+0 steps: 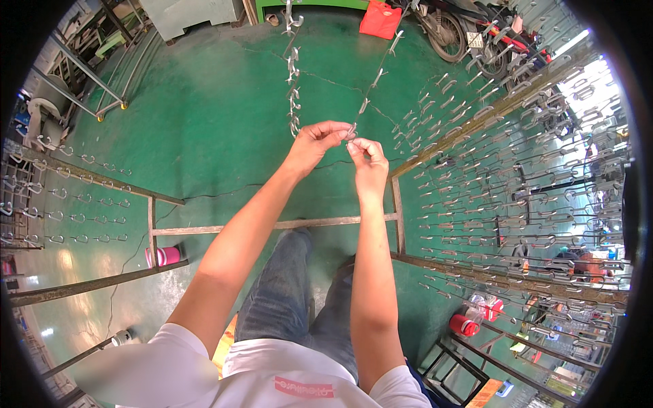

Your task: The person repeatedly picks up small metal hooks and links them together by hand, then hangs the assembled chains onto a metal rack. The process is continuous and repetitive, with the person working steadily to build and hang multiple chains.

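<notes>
Two strands of metal hooks hang in front of me: a left strand (293,75) thick with bent hooks, and a right strand (379,73) with hooks spaced further apart. At the lower end of the right strand my left hand (314,144) pinches a small grey metal hook (351,131) between thumb and fingertips. Just below and to the right, my right hand (370,162) is closed with thumb and fingers at the same hook. The fingertips partly cover it, so its exact shape is hard to make out. The left strand's lowest hooks hang beside my left hand.
Metal frame rails (272,226) run around me. Many rows of hooks (503,183) hang at the right, fewer hooks (81,217) at the left. A pink container (163,256), a red bag (381,19), motorcycles (445,34) and a red-lidded jug (464,325) stand about. Cables cross the green floor (224,122).
</notes>
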